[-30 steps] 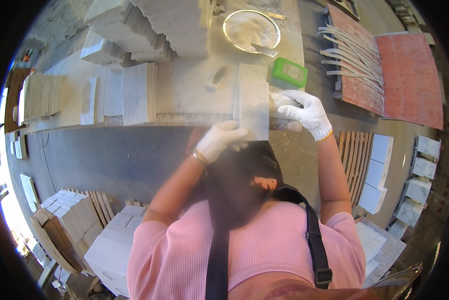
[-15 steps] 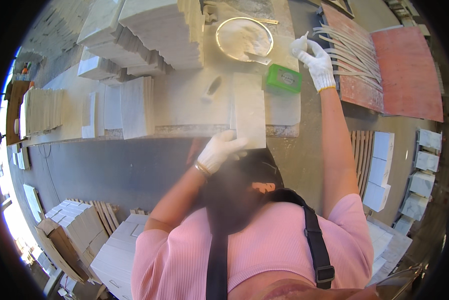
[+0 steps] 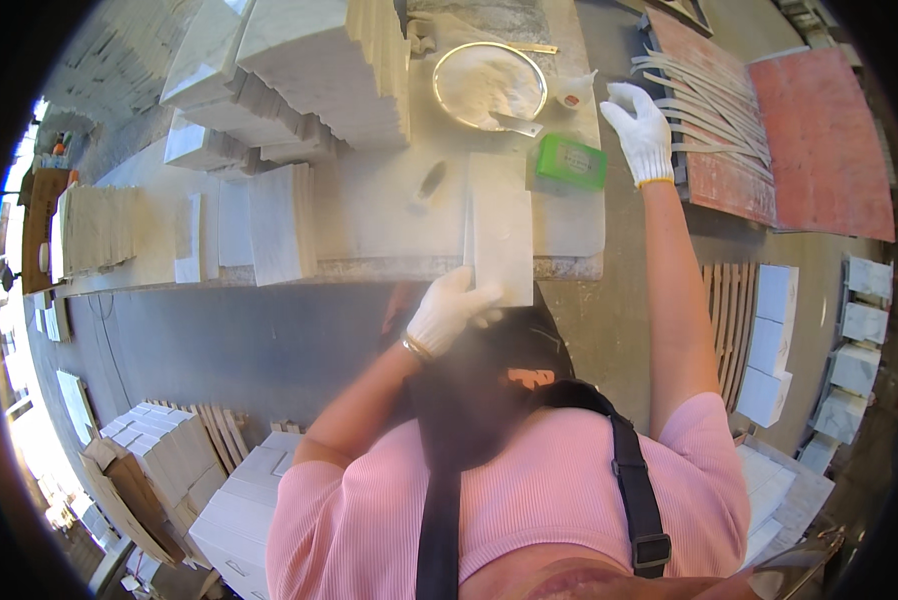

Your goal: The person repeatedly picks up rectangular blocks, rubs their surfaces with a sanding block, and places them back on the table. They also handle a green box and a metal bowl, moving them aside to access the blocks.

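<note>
My left hand (image 3: 451, 312), in a white knit glove, grips the near end of a pale rectangular tile (image 3: 502, 235) that juts past the table's front edge. To the right, my right hand (image 3: 637, 132), gloved the same way, is empty with thumb and fingers apart. Just left of it a small white squeeze bottle (image 3: 575, 92) lies on the table with its tip pointing right. A bright green box (image 3: 571, 163) sits between that bottle and the tile. Behind the tile is a round pan of white powder (image 3: 489, 85), and a flat scraper (image 3: 517, 124) rests on its rim.
Tall stacks of marble tiles (image 3: 324, 75) stand on the table's left, with more upright tiles (image 3: 282, 225) near its front edge. Pale strips (image 3: 704, 110) lie on a red board (image 3: 819, 140) at right. White boxes (image 3: 244, 500) stand behind me on the left.
My right hand has let go of the white squeeze bottle, which now lies on the table, and its fingers have opened. My left hand stays at the tile.
</note>
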`<state>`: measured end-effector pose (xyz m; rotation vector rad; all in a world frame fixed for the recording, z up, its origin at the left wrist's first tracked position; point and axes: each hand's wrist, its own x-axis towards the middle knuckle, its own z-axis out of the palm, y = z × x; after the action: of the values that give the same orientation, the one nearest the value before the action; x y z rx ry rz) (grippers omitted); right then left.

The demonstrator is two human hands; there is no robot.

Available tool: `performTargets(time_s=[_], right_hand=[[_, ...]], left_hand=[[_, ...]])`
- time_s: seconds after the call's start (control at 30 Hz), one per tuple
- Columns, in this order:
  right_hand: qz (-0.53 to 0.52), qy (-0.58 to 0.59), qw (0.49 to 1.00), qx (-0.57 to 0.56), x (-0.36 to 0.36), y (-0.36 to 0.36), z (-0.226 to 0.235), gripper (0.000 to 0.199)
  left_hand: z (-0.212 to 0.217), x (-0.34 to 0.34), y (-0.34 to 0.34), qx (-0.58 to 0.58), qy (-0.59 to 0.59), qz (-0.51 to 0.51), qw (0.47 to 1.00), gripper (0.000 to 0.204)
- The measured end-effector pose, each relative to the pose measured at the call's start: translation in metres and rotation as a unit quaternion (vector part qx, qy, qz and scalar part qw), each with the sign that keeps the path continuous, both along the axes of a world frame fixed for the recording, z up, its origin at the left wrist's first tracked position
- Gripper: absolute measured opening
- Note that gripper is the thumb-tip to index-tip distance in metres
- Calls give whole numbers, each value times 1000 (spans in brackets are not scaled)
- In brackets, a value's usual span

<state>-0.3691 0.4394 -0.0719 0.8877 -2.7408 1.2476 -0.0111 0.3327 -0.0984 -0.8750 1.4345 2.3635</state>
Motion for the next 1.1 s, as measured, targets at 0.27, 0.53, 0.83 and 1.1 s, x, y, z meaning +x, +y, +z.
performTargets(time_s=[0.27,0.53,0.83,1.1], right_hand=[[61,-55,992,91,81,-23,49,54],[127,-24,964,231,85,-66,38,44],[63,-37,991,116,56,-64,26,27],[62,-312,947,-54,62,-66,34,23]], left_hand=[[41,12,-22,-11,49,36,998,36],[71,-15,-57,-100,65,95,988,33],[77,-50,-76,-173,58,101,978,35],[81,-63,-80,-176,55,129,974,36]])
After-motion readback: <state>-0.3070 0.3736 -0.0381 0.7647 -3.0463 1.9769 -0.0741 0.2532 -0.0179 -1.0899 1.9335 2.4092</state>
